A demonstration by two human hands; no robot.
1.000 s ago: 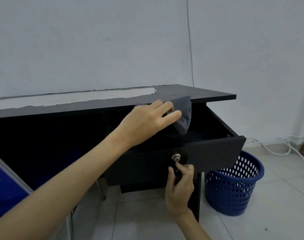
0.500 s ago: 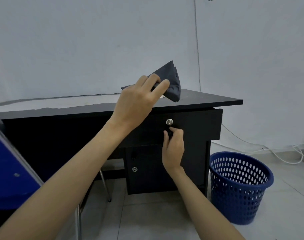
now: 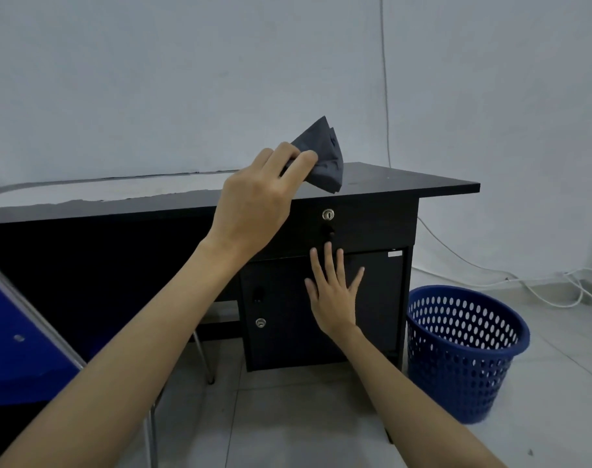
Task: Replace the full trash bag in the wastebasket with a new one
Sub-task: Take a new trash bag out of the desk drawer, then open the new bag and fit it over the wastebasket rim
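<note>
My left hand (image 3: 254, 201) pinches a folded dark grey trash bag (image 3: 323, 157) and holds it up above the edge of the black desk (image 3: 405, 184). Lower down, my right hand (image 3: 333, 292) is spread with straight fingers in front of the desk's cabinet door, just below the shut drawer (image 3: 365, 224) and its knob. It holds nothing. A blue perforated wastebasket (image 3: 463, 352) stands on the floor right of the desk, with no bag visible in it.
A blue chair or panel (image 3: 14, 349) with metal legs fills the lower left. White cables (image 3: 540, 288) run along the floor by the wall behind the wastebasket. The floor is pale tile.
The drawer went from open to shut. My left hand lifted the folded bag out and up above the desk. My right hand let go of the drawer knob and spread open below it.
</note>
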